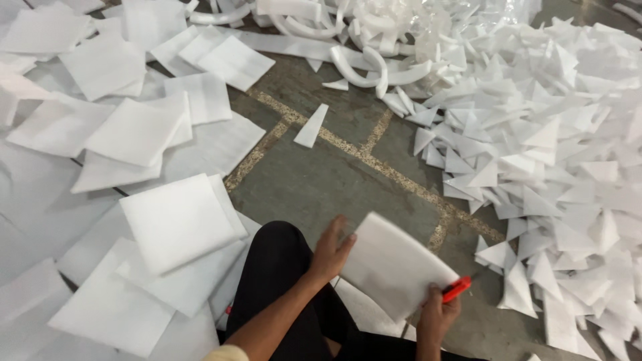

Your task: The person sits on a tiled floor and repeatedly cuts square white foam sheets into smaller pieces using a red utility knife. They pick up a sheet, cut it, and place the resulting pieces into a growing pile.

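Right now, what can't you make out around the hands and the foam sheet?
- Head view: red cutter, blade hidden behind the foam sheet.
- Left hand and the sheet's edge there: motion-blurred, grip unclear.
- Right hand: fingers hidden from view.
- Both arms: cut off by the bottom edge.

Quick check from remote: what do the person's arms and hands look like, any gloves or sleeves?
Both hands are bare, no gloves: left hand, right hand. The forearms are uncovered; a pale cream sleeve edge shows on the left arm at the frame bottom. No rings or watch visible.
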